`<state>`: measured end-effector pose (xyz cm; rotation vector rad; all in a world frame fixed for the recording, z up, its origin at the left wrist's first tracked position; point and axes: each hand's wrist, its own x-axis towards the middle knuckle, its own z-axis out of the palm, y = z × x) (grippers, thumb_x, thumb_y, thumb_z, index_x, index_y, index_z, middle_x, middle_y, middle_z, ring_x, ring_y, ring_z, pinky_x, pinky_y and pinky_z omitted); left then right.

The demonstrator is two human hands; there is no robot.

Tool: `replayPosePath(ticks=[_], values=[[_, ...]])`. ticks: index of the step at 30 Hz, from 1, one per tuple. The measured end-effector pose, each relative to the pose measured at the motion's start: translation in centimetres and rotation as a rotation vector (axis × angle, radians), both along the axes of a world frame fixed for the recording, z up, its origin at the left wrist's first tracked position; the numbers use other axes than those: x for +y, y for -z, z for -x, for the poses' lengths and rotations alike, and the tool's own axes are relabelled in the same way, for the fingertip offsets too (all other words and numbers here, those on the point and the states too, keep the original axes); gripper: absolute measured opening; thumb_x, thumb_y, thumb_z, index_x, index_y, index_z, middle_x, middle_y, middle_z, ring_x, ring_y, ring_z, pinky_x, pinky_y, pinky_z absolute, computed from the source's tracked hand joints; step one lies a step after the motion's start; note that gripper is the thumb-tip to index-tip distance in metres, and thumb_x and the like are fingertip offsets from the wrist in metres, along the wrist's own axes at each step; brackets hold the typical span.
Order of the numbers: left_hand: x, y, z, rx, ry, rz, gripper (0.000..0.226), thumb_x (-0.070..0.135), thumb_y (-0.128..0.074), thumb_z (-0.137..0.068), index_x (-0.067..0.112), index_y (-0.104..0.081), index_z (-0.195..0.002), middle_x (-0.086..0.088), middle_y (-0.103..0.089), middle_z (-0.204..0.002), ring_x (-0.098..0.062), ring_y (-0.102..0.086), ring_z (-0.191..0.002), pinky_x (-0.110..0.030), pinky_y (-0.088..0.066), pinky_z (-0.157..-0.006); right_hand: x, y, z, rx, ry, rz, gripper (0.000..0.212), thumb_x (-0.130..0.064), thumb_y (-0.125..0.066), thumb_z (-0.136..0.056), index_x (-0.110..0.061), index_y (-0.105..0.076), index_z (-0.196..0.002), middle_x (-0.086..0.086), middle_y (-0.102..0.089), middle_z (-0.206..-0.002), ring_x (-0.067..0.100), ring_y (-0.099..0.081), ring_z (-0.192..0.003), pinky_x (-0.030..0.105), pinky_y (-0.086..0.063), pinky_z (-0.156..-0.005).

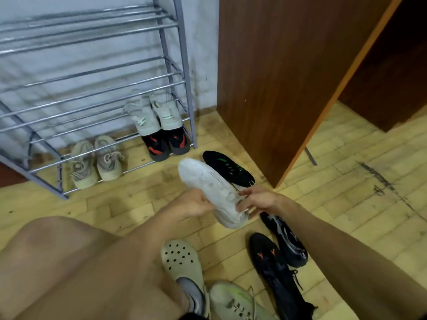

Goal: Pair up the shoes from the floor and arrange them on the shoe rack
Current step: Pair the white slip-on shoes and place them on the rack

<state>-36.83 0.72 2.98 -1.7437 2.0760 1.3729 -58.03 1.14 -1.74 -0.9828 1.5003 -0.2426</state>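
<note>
White shoe [211,185] held sole-up above the floor [346,181], just short of the shoe rack [92,88]. Mid-pairing, probably: mate not identifiable, so next to find it, then shelve beside the pairs there. Left hand [196,203] cupped under the middle; right hand [258,199] pinching the heel end.

held shoe [209,181]: white, grey scuffs | floor shoe [227,168]: black, green marks | rack pair [165,143]: black, red accents | upper pair [156,114]: pale grey, green tabs | left pair [96,160]: beige-grey knit | clog [181,259]: pale sage, dark holes | boot [269,257]: black, orange marks | shoe rack [92,72]: silver-grey | floor [346,181]: yellow wood blocks
</note>
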Motion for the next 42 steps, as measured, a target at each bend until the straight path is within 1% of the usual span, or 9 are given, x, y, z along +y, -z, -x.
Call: replayPosePath(ticks=[6,10,14,21,25,30,34,39,42], values=[[1.1,-5.8,-3.9,0.246,-0.542,0.07,0.034,0.048,-0.064,-0.083,0.018,-0.06,-0.099,-0.002,-0.067,-0.099,-0.02,-0.064,-0.081,-0.032,-0.053,-0.068,-1.5,-9.3,-6.9,-0.139,-0.052,0.274,0.042,0.001,-0.073,-0.076,-0.008,-0.065,-0.115,0.004,-0.072,-0.1,0.018,-0.067,-0.088,0.032,-0.06,-0.072],[1.7,-10.7,-8.0,0.418,-0.811,0.292,0.037,0.033,-0.076,-0.077,0.004,-0.07,-0.099,-0.012,-0.073,-0.091,-0.025,-0.066,-0.075,-0.038,-0.057,-0.07,-2.5,-15.2,-12.2,-0.187,-0.071,0.441,0.044,0.001,-0.075,-0.074,-0.011,-0.065,-0.116,0.003,-0.073,-0.105,0.018,-0.069,-0.092,0.034,-0.061,-0.074],[2.6,-15.6,-13.9,0.541,-0.983,0.383,0.011,0.006,-0.074,-0.075,0.002,-0.066,-0.083,-0.015,-0.067,-0.081,-0.022,-0.063,-0.06,-0.021,-0.052,-0.041,-3.0,-20.5,-18.8,-0.192,-0.188,0.545,0.024,-0.02,-0.078,-0.077,-0.018,-0.069,-0.1,0.001,-0.075,-0.099,0.019,-0.071,-0.095,0.041,-0.06,-0.081],[8.4,-17.7,-26.6,0.662,-1.211,0.518,0.015,-0.005,-0.067,-0.076,0.008,-0.065,-0.083,-0.007,-0.065,-0.075,-0.018,-0.061,-0.061,-0.025,-0.057,-0.048,-1.3,-25.5,-33.3,-0.074,-0.538,0.593,0.029,-0.025,-0.08,-0.075,-0.014,-0.07,-0.1,0.003,-0.075,-0.096,0.022,-0.071,-0.09,0.037,-0.06,-0.082],[12.3,-15.2,-33.5,0.684,-1.268,0.459,0.016,0.006,-0.072,-0.079,0.007,-0.065,-0.094,-0.008,-0.068,-0.086,-0.021,-0.064,-0.07,-0.034,-0.058,-0.067,0.6,-23.7,-41.7,-0.017,-0.637,0.606,0.03,-0.019,-0.085,-0.068,-0.011,-0.069,-0.093,0.006,-0.072,-0.085,0.02,-0.068,-0.071,0.031,-0.059,-0.057],[17.9,-9.5,-40.2,0.712,-1.318,0.339,0.04,0.027,-0.069,-0.085,0.007,-0.063,-0.119,-0.011,-0.072,-0.107,-0.022,-0.067,-0.092,-0.036,-0.055,-0.085,2.4,-17.6,-50.3,0.024,-0.713,0.478,0.038,-0.017,-0.087,-0.064,0.001,-0.072,-0.093,0.018,-0.074,-0.086,0.029,-0.068,-0.069,0.038,-0.057,-0.069],[21.1,-3.3,-44.1,0.693,-1.493,0.212,0.045,0.034,-0.066,-0.087,0.006,-0.061,-0.122,-0.01,-0.067,-0.112,-0.023,-0.066,-0.095,-0.034,-0.055,-0.085,4.3,-11.3,-54.9,0.069,-0.729,0.374,0.02,-0.011,-0.085,-0.067,-0.005,-0.069,-0.078,0.007,-0.061,-0.061,0.012,-0.055,-0.037,0.02,-0.044,-0.036],[23.3,4.2,-47.5,0.464,-1.58,0.054,0.022,0.024,-0.062,-0.09,0.012,-0.06,-0.108,-0.007,-0.062,-0.106,-0.02,-0.061,-0.088,-0.031,-0.051,-0.082,5.4,-4.0,-58.0,0.079,-0.682,0.236,0.045,-0.009,-0.085,-0.065,-0.003,-0.067,-0.106,0.01,-0.069,-0.091,0.025,-0.068,-0.076,0.026,-0.051,-0.044],[23.3,8.8,-50.2,0.287,-1.635,0.057,0.032,0.019,-0.06,-0.089,0.01,-0.06,-0.121,-0.009,-0.061,-0.121,-0.024,-0.058,-0.106,-0.033,-0.046,-0.09,5.4,-0.1,-59.2,0.074,-0.619,0.17,0.047,-0.007,-0.083,-0.066,0.002,-0.066,-0.109,0.012,-0.067,-0.087,0.024,-0.063,-0.065,0.025,-0.049,-0.037]])
